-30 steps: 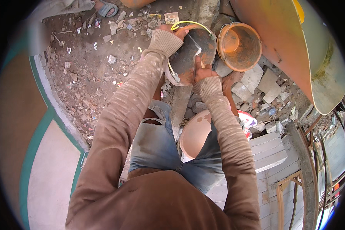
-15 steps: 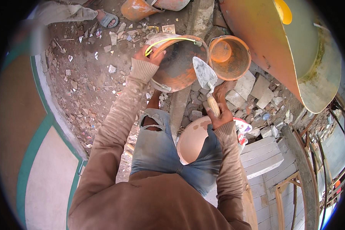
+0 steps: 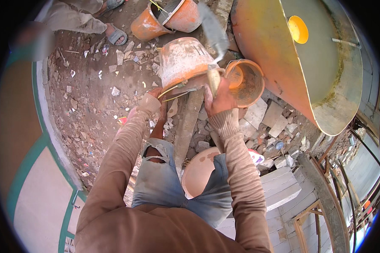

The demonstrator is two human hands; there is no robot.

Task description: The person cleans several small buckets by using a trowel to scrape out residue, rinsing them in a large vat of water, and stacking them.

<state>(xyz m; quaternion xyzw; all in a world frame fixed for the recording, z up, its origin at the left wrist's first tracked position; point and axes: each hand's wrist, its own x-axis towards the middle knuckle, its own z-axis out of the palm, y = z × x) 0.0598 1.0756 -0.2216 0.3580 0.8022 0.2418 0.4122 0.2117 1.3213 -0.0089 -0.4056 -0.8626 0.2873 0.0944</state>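
Observation:
A mortar-stained orange bucket (image 3: pixel 183 59) is tipped over in front of me, its mouth turned toward me and its base pointing away. At the left of its rim, beside the yellow wire handle, my left hand (image 3: pixel 157 93) grips the edge, with its fingers partly hidden. My right hand (image 3: pixel 223 100) is closed around the wooden handle of a trowel (image 3: pixel 215 36). The trowel's metal blade points up and away past the bucket's right side, smeared by motion. Close to the right hand stands a second orange bucket (image 3: pixel 255 84) with a round orange shape inside.
Two more orange buckets (image 3: pixel 150 25) lie at the back. A big curved tank (image 3: pixel 266 50) at the far right holds murky water and a yellow dipper (image 3: pixel 299 30). A beige bowl (image 3: pixel 200 173) sits by my legs. Rubble (image 3: pixel 257 116) covers the ground; another person's sandalled foot (image 3: pixel 117 36) is at far left.
The bucket has tipped over, so its outer side now shows instead of its inside. My right hand has moved forward and left, lifting the trowel beyond the rim. The view has shifted slightly.

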